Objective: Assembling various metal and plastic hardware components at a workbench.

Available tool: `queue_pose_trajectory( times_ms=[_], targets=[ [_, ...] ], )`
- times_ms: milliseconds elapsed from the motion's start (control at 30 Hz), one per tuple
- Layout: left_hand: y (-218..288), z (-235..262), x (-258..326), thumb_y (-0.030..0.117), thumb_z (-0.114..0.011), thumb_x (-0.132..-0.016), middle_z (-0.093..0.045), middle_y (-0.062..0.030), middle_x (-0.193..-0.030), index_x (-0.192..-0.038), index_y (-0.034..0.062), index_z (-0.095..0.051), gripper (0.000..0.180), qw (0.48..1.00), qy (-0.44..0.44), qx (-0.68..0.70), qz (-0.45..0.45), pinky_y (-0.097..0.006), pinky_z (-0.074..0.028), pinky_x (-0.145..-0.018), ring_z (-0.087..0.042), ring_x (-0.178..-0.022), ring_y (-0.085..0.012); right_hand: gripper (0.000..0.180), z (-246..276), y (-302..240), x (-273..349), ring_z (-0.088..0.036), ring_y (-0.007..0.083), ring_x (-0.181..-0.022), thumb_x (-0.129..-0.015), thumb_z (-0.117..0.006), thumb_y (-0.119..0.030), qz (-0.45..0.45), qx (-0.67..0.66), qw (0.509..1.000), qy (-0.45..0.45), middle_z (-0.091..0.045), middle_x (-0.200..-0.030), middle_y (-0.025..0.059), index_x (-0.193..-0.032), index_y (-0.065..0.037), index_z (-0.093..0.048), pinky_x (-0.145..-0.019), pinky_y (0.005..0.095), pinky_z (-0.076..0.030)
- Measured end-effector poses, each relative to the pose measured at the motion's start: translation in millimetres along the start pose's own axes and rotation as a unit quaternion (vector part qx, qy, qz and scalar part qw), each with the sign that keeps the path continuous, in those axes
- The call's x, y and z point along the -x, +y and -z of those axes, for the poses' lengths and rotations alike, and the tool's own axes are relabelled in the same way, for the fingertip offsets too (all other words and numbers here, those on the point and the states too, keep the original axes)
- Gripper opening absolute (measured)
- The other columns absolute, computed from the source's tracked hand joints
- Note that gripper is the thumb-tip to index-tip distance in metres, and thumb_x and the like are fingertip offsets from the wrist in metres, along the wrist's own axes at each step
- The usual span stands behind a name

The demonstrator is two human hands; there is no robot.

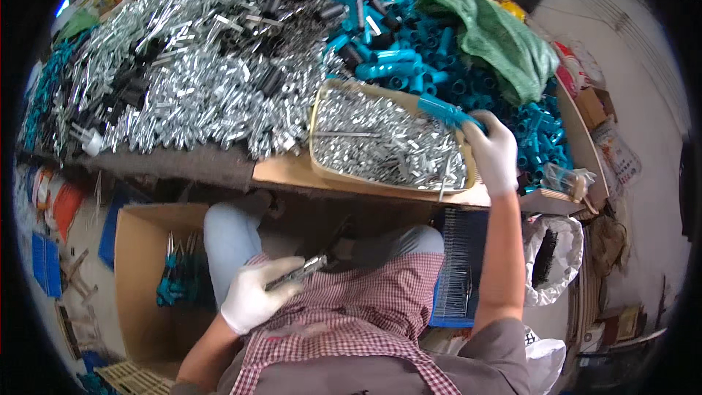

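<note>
My right hand, in a white glove, is closed around one end of a teal plastic handle above the right rear corner of the cream tray. Small silver metal pieces fill that tray, and a thin rod lies across them. Over my lap, my left hand, also gloved, grips a silver metal part that points up and to the right. Its exact kind is unclear, since the fingers cover part of it.
Loose silver parts heap the bench to the left, with teal handles behind and right, partly under a green sack. A cardboard box at lower left holds teal-handled tools. Thin metal rods stand in a blue crate at right.
</note>
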State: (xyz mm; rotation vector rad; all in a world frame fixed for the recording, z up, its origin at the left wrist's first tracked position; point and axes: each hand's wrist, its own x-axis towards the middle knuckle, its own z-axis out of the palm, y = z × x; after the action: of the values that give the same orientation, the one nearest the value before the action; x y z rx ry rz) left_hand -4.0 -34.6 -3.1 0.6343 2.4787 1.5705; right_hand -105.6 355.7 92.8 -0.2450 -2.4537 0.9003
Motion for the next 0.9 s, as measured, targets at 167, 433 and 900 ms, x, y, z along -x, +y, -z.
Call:
queue_pose_trajectory(
  times_ms=[167,433,900],
  targets=[
    [3.3,-1.8,-9.9,0.016,-0.078,-0.076,-0.071,-0.0184,-0.095,-0.109,0.0012,-0.07,0.037,1.0,-0.011,-0.006,-0.014,-0.036,-0.055,-0.074,-0.071,-0.084,-0.031,0.037,14.3,-17.1,115.8,-0.053,0.0072,-0.057,-0.083,-0.066,-0.028,-0.129,-0.222,0.904,-0.343,-0.063,-0.074,0.0019,-0.106,0.001,-0.068,-0.051,0.0225,-0.043],
    [16.8,8.1,-7.1,0.025,-0.079,-0.075,-0.072,-0.0146,-0.089,-0.11,0.0072,-0.07,0.04,0.986,-0.119,-0.082,-0.089,-0.035,-0.056,-0.067,-0.071,-0.077,-0.029,0.037,-19.0,-26.8,147.8,-0.06,0.0123,-0.063,-0.086,-0.069,-0.029,-0.162,-0.235,0.79,-0.543,-0.065,-0.077,0.0067,-0.106,0.001,-0.069,-0.058,0.0269,-0.049],
    [6.0,-9.1,7.2,0.042,-0.076,-0.077,-0.071,-0.0148,-0.083,-0.123,0.013,-0.064,0.056,0.972,-0.189,-0.113,-0.075,-0.039,-0.057,-0.066,-0.071,-0.074,-0.0317,0.057,-77.2,-45.1,177.1,-0.063,0.0144,-0.077,-0.087,-0.074,-0.034,-0.071,-0.211,0.737,-0.639,-0.07,-0.091,0.0106,-0.126,0.004,-0.061,-0.07,0.0288,-0.051]
  ],
)
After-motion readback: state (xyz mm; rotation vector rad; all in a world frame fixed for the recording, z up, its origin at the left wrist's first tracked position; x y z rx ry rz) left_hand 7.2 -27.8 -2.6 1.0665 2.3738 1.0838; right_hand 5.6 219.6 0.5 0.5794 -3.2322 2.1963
